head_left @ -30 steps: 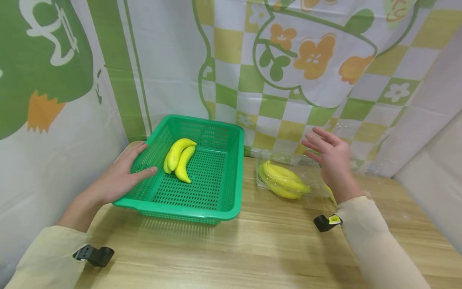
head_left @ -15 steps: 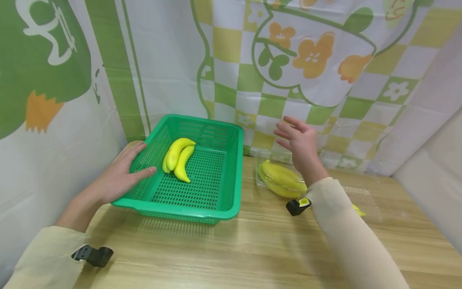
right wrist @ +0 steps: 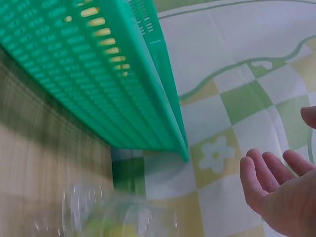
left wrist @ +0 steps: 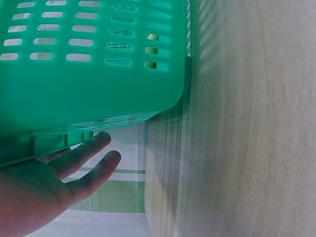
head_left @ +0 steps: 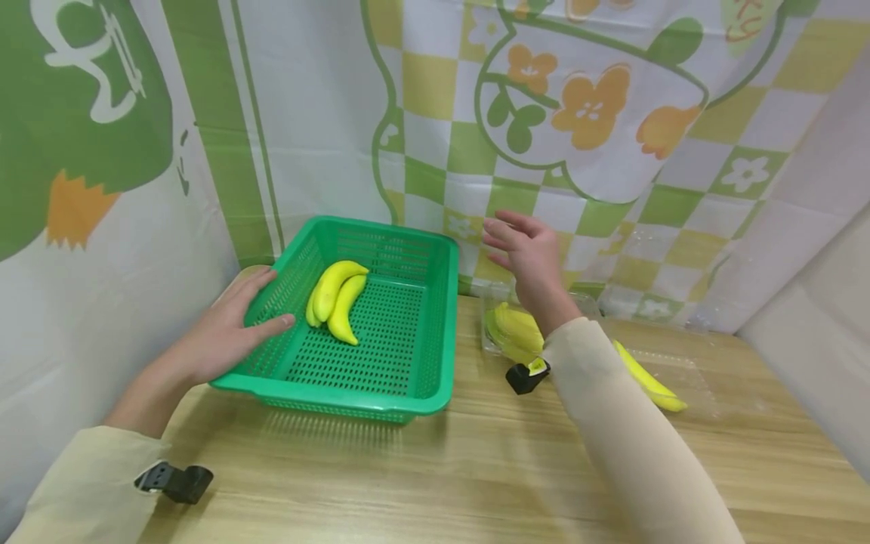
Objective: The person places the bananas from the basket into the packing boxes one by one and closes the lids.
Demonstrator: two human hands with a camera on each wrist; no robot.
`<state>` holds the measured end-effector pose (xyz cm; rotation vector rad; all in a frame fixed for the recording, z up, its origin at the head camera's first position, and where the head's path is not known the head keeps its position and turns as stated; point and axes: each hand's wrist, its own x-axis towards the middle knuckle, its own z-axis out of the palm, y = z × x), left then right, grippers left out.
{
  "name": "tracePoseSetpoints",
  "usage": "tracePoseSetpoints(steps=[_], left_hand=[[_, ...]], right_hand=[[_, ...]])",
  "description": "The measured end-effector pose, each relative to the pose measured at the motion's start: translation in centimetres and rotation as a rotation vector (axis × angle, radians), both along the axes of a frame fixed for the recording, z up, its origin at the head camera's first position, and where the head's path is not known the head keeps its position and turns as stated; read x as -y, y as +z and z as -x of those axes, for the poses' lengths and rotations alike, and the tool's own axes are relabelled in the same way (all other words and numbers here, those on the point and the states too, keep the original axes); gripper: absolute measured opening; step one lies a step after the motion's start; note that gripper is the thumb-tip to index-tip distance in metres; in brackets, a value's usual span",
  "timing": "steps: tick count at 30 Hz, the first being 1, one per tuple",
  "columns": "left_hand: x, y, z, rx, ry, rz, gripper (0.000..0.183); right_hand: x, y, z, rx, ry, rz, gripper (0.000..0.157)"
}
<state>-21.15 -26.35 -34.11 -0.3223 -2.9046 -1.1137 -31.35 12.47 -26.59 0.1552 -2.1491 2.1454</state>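
Note:
My left hand (head_left: 220, 332) rests on the left rim of a green plastic basket (head_left: 445, 325), thumb over the rim. In the left wrist view its fingers (left wrist: 94, 173) are straight, beneath the rim and outside the wall. Several yellow bananas (head_left: 344, 310) lie in the basket, at its left side. Raised to the right of the basket is my right hand (head_left: 533, 261), with relaxed fingers and nothing in them. Below it, a clear plastic clamshell box (head_left: 492, 344) holds more bananas (head_left: 514, 332), partly hidden by the right forearm.
Beside the right sleeve lies a single banana (head_left: 649, 381), at the clamshell's flat clear lid (head_left: 686, 370). A patterned cloth (head_left: 469, 98) hangs behind the wooden table (head_left: 381, 483), and cloth also covers both sides.
My right hand has moved left from beside the clamshell to above its left part, coming nearer the basket. The single banana at the right has come into view. The left hand stays on the rim.

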Motion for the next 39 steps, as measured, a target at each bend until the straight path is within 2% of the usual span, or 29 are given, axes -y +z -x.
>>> tracePoseSetpoints(steps=[8, 15, 26, 32, 39], left_hand=[[0.0, -0.1, 0.0, 0.004, -0.005, -0.014, 0.090], [0.0, 0.0, -0.1, 0.003, -0.007, -0.017, 0.090], [-0.2, 0.1, -0.2, 0.007, -0.006, -0.006, 0.090], [-0.3, 0.0, -0.1, 0.007, -0.009, -0.012, 0.090], [-0.2, 0.1, -0.1, 0.003, -0.007, -0.017, 0.090]], right_hand=[[2.0, 0.2, 0.3, 0.023, 0.027, 0.033, 0.051], [3.9, 0.7, 0.5, 0.004, 0.073, 0.044, 0.051], [7.3, 0.9, 1.2, -0.003, 0.098, 0.031, 0.048], [8.9, 0.8, 1.5, 0.002, 0.082, 0.067, 0.042], [10.9, 0.3, 2.0, 0.001, 0.050, 0.076, 0.043]])
